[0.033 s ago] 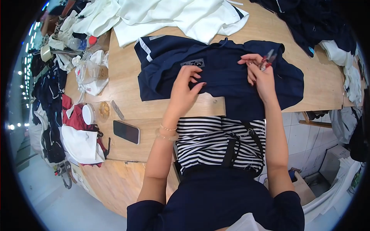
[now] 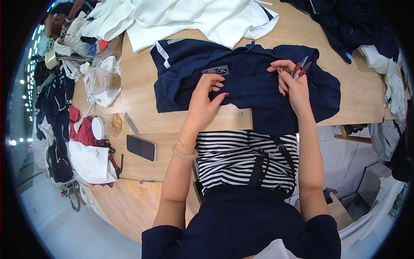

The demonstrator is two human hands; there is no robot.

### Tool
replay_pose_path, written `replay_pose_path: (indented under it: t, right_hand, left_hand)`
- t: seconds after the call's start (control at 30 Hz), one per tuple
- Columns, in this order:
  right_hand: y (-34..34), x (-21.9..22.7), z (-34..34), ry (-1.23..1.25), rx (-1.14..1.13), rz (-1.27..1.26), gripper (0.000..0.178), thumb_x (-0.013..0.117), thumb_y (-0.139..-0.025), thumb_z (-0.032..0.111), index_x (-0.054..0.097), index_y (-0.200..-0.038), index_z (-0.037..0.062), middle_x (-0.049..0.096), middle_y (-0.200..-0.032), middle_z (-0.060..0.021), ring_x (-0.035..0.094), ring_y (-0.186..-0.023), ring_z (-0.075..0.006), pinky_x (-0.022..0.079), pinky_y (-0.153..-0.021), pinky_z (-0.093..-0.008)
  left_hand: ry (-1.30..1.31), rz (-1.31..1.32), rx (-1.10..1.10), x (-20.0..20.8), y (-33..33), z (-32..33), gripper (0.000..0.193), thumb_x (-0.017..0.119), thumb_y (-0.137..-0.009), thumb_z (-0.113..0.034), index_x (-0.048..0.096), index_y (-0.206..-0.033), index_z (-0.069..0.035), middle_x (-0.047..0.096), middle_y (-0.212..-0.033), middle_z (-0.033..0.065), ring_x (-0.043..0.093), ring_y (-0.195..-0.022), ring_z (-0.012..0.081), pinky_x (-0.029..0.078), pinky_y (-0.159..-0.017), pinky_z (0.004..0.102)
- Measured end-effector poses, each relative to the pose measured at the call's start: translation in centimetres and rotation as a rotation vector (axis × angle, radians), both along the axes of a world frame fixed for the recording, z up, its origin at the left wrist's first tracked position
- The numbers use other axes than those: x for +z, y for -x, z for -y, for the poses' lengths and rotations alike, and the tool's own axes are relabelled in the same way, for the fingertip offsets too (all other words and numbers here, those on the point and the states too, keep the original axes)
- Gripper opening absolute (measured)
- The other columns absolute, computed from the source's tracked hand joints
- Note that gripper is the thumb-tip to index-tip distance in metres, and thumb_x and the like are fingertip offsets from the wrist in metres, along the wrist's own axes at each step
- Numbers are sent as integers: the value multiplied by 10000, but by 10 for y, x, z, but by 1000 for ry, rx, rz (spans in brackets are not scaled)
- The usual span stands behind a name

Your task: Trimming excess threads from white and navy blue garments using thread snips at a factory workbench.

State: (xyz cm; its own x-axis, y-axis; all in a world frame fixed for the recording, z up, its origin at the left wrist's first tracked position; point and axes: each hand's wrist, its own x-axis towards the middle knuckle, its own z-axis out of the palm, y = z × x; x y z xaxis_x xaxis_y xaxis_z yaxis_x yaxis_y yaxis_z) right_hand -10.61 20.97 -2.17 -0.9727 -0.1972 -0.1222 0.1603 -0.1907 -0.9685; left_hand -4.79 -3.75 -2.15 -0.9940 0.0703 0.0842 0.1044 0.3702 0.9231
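A navy garment (image 2: 254, 86) with a white stripe at its upper left lies spread on the wooden table, its lower part hanging over the front edge. Near its middle is a small grey-and-dark label (image 2: 217, 70). My left hand (image 2: 206, 95) rests on the cloth just below this label, fingers bent and thumb apart, gripping nothing I can see. On the garment's right side, my right hand (image 2: 293, 86) is closed around small red-handled scissors (image 2: 302, 68). Their blades stick out past the fingers, up and to the right, spread apart. The right fingertips hover over or touch the cloth; I cannot tell which.
White fabric (image 2: 185, 19) lies along the far side, with dark garments (image 2: 353, 26) at the far right. To the left are a phone (image 2: 142, 148), a clear jar with a white lid (image 2: 98, 128), a plastic cup (image 2: 103, 80) and red-and-white cloth (image 2: 88, 159).
The scissors' blades have turned slightly and show more plainly apart. My right hand has shifted a little to the right. The left hand and the garment stay nearly as they were.
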Motion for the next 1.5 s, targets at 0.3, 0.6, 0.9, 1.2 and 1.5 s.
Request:
replay_pose_path:
  t: [0.3,0.6,0.9,1.2,1.5]
  right_hand:
    - [-2,-3,3,-49,-7,-9,185,474,-943,81,603,-1022,-26,640,-911,-110,342,-479,-16,343,-438,-173]
    - [-17,29,-14,-60,-134,-115,178,507,-935,91,628,-1000,-23,585,-829,-16,427,-608,-38,383,-580,-195]
    - [7,42,-15,-1252,-185,-365,312,667,-813,150,625,-1114,81,526,-896,-112,593,-769,-292,468,-678,-345]
    - [38,5,-32,-1336,-370,-610,137,609,-826,37,630,-960,25,578,-949,-73,618,-779,-254,477,-719,-334]
    - [35,8,-114,718,-155,269,198,546,-924,111,583,-1109,49,631,-1071,-68,600,-1027,-183,461,-947,-372]
  left_hand:
    - [23,-34,-11,-1,-1,0,300,645,-740,82,591,-1021,-10,549,-1042,65,569,-907,168,464,-822,261]
    - [425,-350,346,27,-12,10,153,625,-760,47,630,-898,-21,570,-957,79,547,-883,230,449,-767,304]
    - [741,-104,448,24,15,51,206,655,-815,-131,671,-1012,-77,617,-963,113,589,-890,276,466,-778,368]
    - [-501,264,438,14,31,85,165,535,-938,-124,649,-1006,-25,679,-994,79,625,-966,165,484,-815,314]
    - [-1390,296,260,21,6,116,228,431,-978,-136,583,-1129,-55,625,-1133,121,601,-1048,233,456,-974,385]
